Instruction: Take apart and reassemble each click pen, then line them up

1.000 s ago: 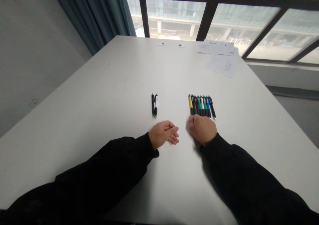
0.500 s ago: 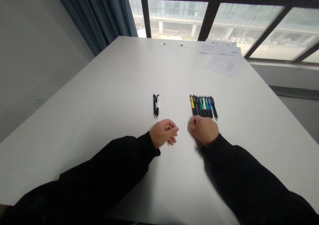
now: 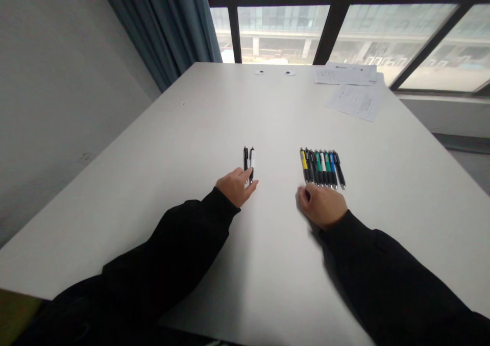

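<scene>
**Reaching over a pair of retractable pens (image 3: 248, 161) on a white tabletop (image 3: 184, 131), longer row of pens (image 3: 321, 167) off to the right**

Left hand (image 3: 235, 187) out front, coming in at an angle, fingers (image 3: 248, 184) stretched across the lower ends of the pair. Partly open, nowhere near a fist. Impossible to tell from this angle whether those fingers have actual hold of anything or just lie over the tips, since the hand hides the bottom of both pens. Pair lying side by side and touching, one black and one white, about mid-table, tips toward the person.

Right hand (image 3: 322, 205) down on the tabletop just below the row, fingers loosely curled, nothing in them. Fingertips close to the pens' lower ends, apparently not on them. Row made up of about eight pens laid parallel and tight together, yellow at the left end, then black, green, white, teal and blue, black at the right end. Well apart from the pair.

Black sleeves (image 3: 168, 249) on both arms. Two printed sheets of paper (image 3: 356, 101) near the far right corner of the tabletop, two small round grommets (image 3: 260, 72) along the far edge, dark-framed windows (image 3: 283, 29) beyond, blue-grey curtain (image 3: 156, 24) past the far left corner.
</scene>
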`<state>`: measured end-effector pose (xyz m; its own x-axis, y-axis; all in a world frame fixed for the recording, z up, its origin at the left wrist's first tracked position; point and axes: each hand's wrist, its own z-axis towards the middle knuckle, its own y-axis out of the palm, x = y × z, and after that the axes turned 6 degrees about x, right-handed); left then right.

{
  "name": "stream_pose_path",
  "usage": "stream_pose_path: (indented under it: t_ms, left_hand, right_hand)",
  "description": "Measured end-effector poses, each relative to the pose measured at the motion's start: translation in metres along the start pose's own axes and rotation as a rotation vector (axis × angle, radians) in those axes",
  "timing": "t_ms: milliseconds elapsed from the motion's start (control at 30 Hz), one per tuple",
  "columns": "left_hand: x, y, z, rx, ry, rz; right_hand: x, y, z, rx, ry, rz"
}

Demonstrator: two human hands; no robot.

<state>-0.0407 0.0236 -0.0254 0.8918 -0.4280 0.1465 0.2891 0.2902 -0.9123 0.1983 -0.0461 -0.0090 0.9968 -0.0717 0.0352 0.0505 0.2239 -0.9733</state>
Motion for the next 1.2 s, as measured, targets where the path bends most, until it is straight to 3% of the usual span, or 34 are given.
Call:
stream_pose_path:
  t_ms: [233,367,500,567,633,733,833,1000,1200]
  left_hand:
    - [-0.003,0.003,0.003,0.128,0.222,-0.149]
    - [-0.001,0.004,0.004,0.106,0.224,-0.236]
    - [0.003,0.001,0.001,0.119,0.206,-0.384]
    - [0.006,-0.002,-0.003,0.128,0.138,-0.523]
    - [0.009,-0.003,-0.007,0.098,-0.015,-0.699]
    - [0.013,-0.002,-0.012,-0.039,-0.239,-1.03]
    - [0.016,0.001,-0.013,-0.135,-0.344,-1.283]
    - [0.016,-0.003,-0.008,-0.093,-0.455,-1.398]
    - [0.01,-0.001,-0.001,-0.089,-0.533,-1.464]
  right_hand:
    - [-0.001,-0.002,-0.002,-0.007,-0.062,0.049]
    - [0.001,-0.002,-0.004,-0.005,-0.156,0.13]
    - [0.008,0.002,-0.006,0.068,-0.122,0.34]
    - [0.013,0.006,-0.008,0.16,-0.097,0.482]
    - [0.018,0.008,-0.011,0.207,-0.109,0.584]
    - [0.026,0.007,-0.018,0.169,-0.142,0.687]
    - [0.03,0.002,-0.023,0.154,-0.109,0.769]
    - [0.029,-0.002,-0.024,0.058,0.007,0.96]
    - [0.028,0.001,-0.022,0.098,0.177,1.11]
